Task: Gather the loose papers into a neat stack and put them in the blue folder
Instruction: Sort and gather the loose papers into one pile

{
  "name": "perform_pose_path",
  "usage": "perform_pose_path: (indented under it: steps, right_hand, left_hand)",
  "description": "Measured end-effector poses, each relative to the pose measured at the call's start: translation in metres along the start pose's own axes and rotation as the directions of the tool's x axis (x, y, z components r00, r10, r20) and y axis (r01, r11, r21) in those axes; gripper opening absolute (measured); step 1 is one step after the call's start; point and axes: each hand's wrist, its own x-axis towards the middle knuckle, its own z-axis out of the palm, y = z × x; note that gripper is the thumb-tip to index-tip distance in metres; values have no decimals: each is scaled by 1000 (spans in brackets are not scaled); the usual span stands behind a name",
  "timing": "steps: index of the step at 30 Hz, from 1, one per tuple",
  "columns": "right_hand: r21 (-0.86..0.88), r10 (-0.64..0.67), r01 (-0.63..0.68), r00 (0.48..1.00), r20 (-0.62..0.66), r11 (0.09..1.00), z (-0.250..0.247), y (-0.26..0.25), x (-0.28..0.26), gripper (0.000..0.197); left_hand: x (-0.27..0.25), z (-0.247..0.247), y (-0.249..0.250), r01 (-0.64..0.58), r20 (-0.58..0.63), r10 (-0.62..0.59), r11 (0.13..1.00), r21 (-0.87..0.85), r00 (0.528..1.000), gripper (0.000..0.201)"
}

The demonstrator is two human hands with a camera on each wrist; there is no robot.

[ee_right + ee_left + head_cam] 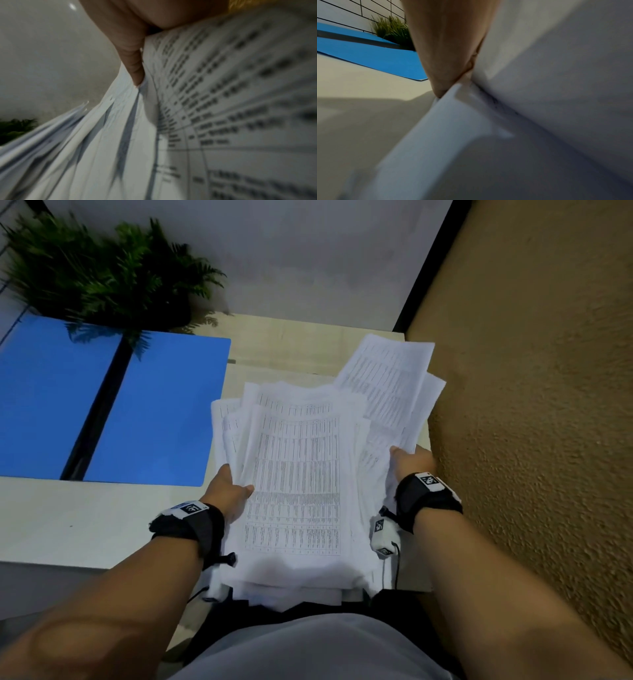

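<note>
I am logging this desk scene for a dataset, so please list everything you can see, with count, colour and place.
papers: many sheets, white with printed tables, an uneven fanned pile held at the desk's near right
blue folder: one, blue with a dark spine, lying open flat at the desk's left
fern plant: one, green, at the far left behind the folder
desk: one, pale, under everything
wall: one, textured tan, to the right
wrist straps: two, black with white marker tags, one on each wrist
left hand: one, grips the pile's left edge
right hand: one, grips the pile's right edge
</note>
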Motion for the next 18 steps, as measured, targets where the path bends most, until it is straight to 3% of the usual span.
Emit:
perform_pose_path:
  steps: [3,5,9,13,16,18]
  right_hand:
    - [-63,-147,138,977,-153,988,-24,-15,-16,30]
    - [-167,-267,232,935,-233,958,-43,-28,-25,30]
    - [-232,-441,378,814,-379,896,-82,-60,-47,32]
    - [-151,-549,557,670,-500,817,-112,-90,-65,35]
    - [12,-575,648,684,-449,761,-120,-107,-75,34]
    - [102,-566,618,765,-307,780,-108,-105,-78,19]
  left_hand:
    - [-6,1,4,-14,-15,14,1000,-3,1000,39]
    - [-7,1,4,-18,-18,18,1000,-17,1000,42]
    - [-10,1,5,-22,-10,22,999,-28,1000,44]
    - [-12,0,6,-10,14,11,998,-55,1000,49]
    - [-13,-4,7,13,69,-6,994,-108,998,52]
    - [-19,-7,11,41,110,-22,984,-172,994,54]
